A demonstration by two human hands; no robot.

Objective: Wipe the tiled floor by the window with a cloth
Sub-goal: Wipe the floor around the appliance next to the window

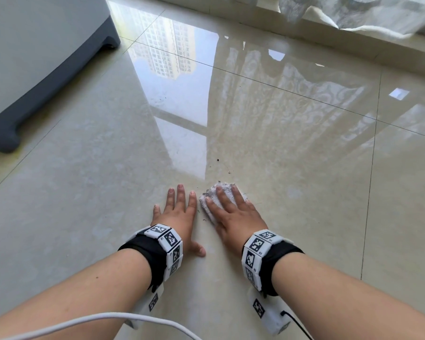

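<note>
Right hand (pixel 233 214) presses flat on cloth (pixel 212 201); left hand (pixel 176 217) beside it.

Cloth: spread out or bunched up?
Bunched: the cloth is a small crumpled wad under the flat right hand.

Bright daylight; window glare on floor (pixel 182 99); edges warped.

Place, as I log it: a home, a room beside a window. Glossy beige tiled floor (pixel 292 153); white patterned curtain (pixel 353 13) hanging over a low sill (pixel 231 19); grey unit (pixel 35 69) at left; apartment towers (pixel 167 45) reflected in the tiles.
</note>
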